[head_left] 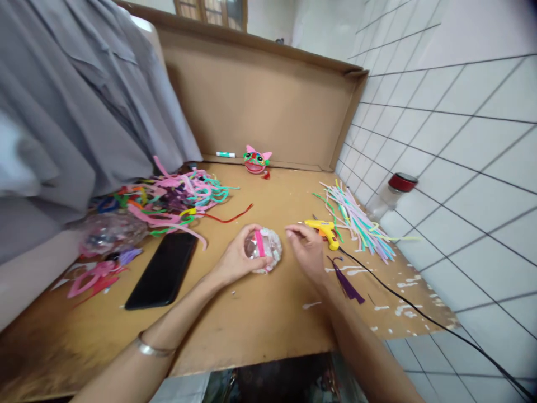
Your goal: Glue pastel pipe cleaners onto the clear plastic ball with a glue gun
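Observation:
Fingers and thumb of my left hand (pixel 239 254) are wrapped round a clear round ball (pixel 273 246), which has a bright pink strip across it and a whitish, bumpy edge on its right side. To the right of the ball, and apart from it, is my right hand (pixel 306 246), its thumb and fingertips drawn together in a pinch. Whatever may be between those fingertips is too small to make out. Just beyond my right hand lies a yellow glue gun (pixel 323 226) with a black cord, and a purple tassel (pixel 347 284) is beside my right wrist.
Left of my hands lie a black phone (pixel 161 274) and a heap of coloured pipe cleaners (pixel 180 193). More pipe cleaners (pixel 361 218) and a red-lidded jar (pixel 392 193) sit at the right. A decorated animal head (pixel 255 160) and a marker (pixel 225 154) stand before the cardboard (pixel 260 101).

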A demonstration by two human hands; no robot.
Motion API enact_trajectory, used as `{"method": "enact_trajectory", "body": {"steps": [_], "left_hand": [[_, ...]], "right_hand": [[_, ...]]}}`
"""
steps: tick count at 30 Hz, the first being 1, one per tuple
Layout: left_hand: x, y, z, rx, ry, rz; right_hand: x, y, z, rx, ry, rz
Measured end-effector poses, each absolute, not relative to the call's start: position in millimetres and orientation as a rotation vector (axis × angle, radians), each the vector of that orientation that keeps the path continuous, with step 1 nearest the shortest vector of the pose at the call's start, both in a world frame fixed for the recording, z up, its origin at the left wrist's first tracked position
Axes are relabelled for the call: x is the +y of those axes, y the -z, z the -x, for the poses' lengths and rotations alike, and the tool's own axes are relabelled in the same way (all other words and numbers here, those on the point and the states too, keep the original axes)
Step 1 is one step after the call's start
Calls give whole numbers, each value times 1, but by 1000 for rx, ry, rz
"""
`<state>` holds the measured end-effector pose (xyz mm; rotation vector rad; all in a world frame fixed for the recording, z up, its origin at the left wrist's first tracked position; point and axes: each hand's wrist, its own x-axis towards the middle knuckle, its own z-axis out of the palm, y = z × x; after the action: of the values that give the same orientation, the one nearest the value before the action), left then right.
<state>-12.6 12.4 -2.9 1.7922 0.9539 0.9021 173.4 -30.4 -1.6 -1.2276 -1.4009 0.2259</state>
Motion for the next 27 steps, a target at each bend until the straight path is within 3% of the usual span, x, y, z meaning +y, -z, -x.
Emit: {"method": "enact_trajectory", "body": {"steps": [6, 15, 18, 23, 27], "left_hand": [[13, 1, 12, 923, -883, -1752], [17, 6, 15, 885, -861, -1699], [18, 6, 14, 915, -851, -1685], [19, 6, 15, 938, -858, -1717], [19, 9, 15, 919, -862, -1735]], "right_hand": [[-17, -17, -193, -1472, -115, 1238], [-7, 13, -246, -1203, 69, 1518], [-14, 2, -260, -1088, 143, 1796], [-18, -6, -257, -1188, 231, 2611], [-15, 3, -252, -1279, 298, 2707]]}}
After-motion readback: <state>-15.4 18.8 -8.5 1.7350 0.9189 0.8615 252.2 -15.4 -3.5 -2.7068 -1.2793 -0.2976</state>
